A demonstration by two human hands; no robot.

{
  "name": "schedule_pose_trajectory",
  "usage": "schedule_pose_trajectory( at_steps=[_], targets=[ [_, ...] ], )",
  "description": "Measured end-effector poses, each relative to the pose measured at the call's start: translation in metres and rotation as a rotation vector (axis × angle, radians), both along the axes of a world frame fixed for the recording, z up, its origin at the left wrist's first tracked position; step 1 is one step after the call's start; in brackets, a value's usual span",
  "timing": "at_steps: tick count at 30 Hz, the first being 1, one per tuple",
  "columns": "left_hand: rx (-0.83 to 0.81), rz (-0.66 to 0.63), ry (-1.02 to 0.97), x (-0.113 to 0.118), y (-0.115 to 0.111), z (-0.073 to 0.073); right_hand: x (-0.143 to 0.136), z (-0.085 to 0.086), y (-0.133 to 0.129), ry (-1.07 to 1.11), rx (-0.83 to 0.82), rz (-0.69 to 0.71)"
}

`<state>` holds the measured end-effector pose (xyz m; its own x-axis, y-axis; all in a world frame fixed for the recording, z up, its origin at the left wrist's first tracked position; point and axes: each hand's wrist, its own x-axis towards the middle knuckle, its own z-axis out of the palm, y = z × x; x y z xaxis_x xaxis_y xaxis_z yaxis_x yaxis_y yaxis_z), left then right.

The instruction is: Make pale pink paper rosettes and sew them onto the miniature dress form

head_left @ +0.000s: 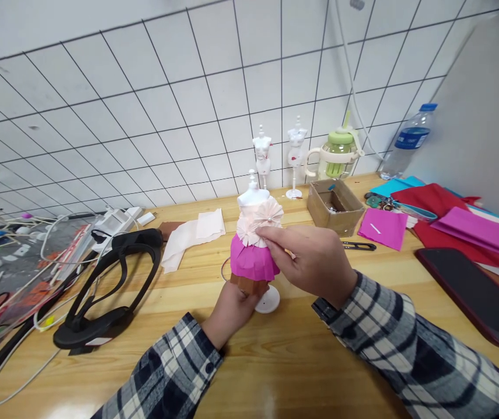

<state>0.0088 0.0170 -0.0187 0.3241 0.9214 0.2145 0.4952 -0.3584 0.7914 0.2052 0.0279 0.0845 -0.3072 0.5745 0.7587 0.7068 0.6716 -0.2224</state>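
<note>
A small white dress form (251,198) stands on a round white base (268,299), dressed in layered crepe paper. Its bodice is pale pink with ruffled paper rosettes (268,213), above a magenta skirt layer (252,260) and a brown layer (249,284). My left hand (237,306) is closed around the lower part of the form, at the brown layer. With thumb and forefinger together, my right hand (308,256) pinches the edge of the pale pink ruffle at the front. The tips of some left fingers are hidden behind the form.
Behind stand two bare white dress forms (262,150) (295,152), a cardboard box (335,206) and a green-lidded cup (340,152). Pale pink paper strips (194,235) and a black headset frame (109,291) lie left. Right are a thread snipper (358,246), magenta paper (382,227) and a phone (471,294).
</note>
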Motion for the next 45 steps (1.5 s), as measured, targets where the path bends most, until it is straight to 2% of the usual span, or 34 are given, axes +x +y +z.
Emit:
schedule_pose_trajectory(
  at_steps=[6,8,11,14,17,19,22,25,29,31,34,39,45],
  targets=[
    [-0.070,0.025,-0.061,0.003,0.000,0.008,0.000,0.007,-0.006,0.158,-0.023,0.077],
    [-0.112,0.022,-0.100,0.002,0.001,0.007,0.000,0.008,-0.004,0.264,-0.094,0.058],
    [-0.160,0.059,-0.141,0.001,0.002,0.003,0.004,0.007,0.008,0.623,-0.375,0.095],
    [-0.187,0.097,-0.165,0.001,0.002,0.003,0.010,0.006,0.022,0.979,-0.777,0.329],
    [-0.190,0.104,-0.176,0.002,0.001,0.007,0.015,0.010,0.026,1.149,-1.063,0.486],
    [-0.193,0.092,-0.185,0.003,0.000,0.009,0.015,0.014,0.024,1.201,-1.130,0.511],
    [-0.218,0.077,-0.214,0.002,0.000,0.010,0.014,0.017,0.019,1.156,-1.137,0.482],
    [-0.246,0.089,-0.259,0.002,0.001,0.008,0.015,0.016,0.018,0.985,-1.101,0.421],
    [-0.268,0.092,-0.283,0.001,0.001,0.004,0.019,0.014,0.018,0.784,-0.871,0.313],
    [-0.270,0.079,-0.279,0.000,0.001,0.003,0.020,0.016,0.017,0.730,-0.814,0.283],
    [-0.269,0.066,-0.266,0.000,0.000,0.003,0.020,0.021,0.011,0.723,-0.816,0.314],
    [-0.272,0.051,-0.228,0.000,-0.001,0.004,0.015,0.028,0.001,0.716,-0.686,0.354],
    [-0.224,0.005,-0.215,0.002,-0.003,0.007,0.008,0.029,-0.007,0.734,-0.577,0.306]
  ],
)
